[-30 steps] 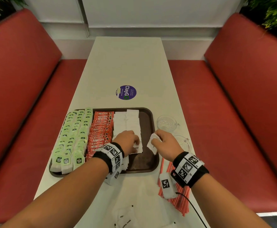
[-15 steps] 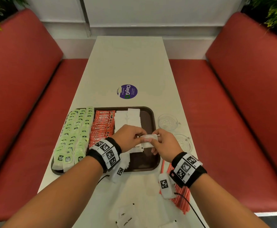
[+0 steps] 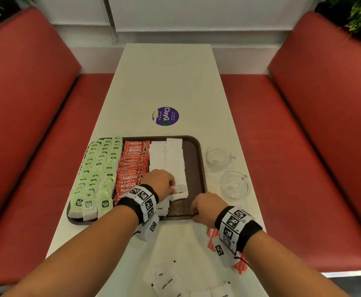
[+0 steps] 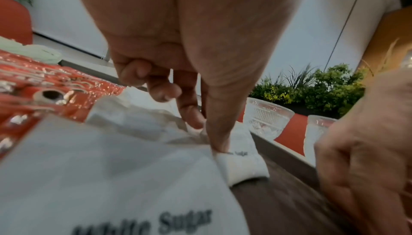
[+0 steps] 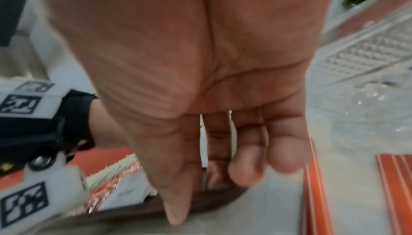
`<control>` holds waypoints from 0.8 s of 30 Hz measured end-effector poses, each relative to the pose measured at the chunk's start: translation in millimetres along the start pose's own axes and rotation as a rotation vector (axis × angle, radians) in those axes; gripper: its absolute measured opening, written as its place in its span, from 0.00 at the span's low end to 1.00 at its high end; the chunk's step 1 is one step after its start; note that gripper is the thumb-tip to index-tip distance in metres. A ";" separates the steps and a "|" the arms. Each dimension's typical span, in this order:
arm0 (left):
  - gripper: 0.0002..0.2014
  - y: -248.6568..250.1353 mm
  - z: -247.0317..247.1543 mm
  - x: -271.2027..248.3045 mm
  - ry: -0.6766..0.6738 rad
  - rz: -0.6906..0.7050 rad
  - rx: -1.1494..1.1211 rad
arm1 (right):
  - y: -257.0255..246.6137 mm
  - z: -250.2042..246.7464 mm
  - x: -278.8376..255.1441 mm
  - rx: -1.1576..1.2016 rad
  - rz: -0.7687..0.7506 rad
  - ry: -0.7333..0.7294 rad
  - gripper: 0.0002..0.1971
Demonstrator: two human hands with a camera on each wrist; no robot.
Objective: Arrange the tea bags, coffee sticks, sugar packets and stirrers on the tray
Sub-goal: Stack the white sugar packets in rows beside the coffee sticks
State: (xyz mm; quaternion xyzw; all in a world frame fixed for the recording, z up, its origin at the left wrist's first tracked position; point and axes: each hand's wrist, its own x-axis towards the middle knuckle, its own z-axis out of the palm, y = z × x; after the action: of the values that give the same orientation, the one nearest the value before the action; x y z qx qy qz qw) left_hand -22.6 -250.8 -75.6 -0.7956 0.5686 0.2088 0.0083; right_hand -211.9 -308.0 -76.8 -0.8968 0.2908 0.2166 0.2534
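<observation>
A brown tray (image 3: 199, 159) holds rows of green tea bags (image 3: 98, 174), red coffee sticks (image 3: 132, 166) and white sugar packets (image 3: 169, 157). My left hand (image 3: 173, 188) is at the near end of the sugar rows. Its thumb and forefinger pinch the edge of one sugar packet (image 4: 243, 164) that lies on the tray floor (image 4: 278, 203). My right hand (image 3: 196, 211) hovers over the tray's near right corner, fingers (image 5: 243, 173) loosely curled and holding nothing. Red stirrers (image 3: 212, 240) lie on the table under my right wrist.
Two glass cups (image 3: 218, 157) (image 3: 235, 185) stand right of the tray. Loose sugar packets (image 3: 166, 279) lie on the table close to me. A purple sticker (image 3: 165, 116) marks the white table (image 3: 166, 78) beyond the tray. Red benches flank both sides.
Both hands held one sugar packet above the tray. The right hand has let go and drawn back to the tray's near right corner. The left hand has lowered the packet onto the tray.
</observation>
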 end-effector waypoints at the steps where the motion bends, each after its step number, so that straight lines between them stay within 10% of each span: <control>1: 0.13 0.2 1.1 0.2 0.019 0.003 0.011 | -0.3 5.1 3.5 -0.042 0.016 -0.002 0.11; 24: 0.12 27.9 -1.6 -84.4 -0.017 0.293 -0.016 | -20.0 16.2 -55.0 -0.067 -0.116 0.166 0.23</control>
State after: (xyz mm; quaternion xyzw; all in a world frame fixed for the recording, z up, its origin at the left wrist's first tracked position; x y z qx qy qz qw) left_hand -69.9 -185.0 -39.1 -0.7025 0.6768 0.2188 -0.0236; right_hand -243.7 -261.9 -53.4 -0.9350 0.2511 0.1360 0.2104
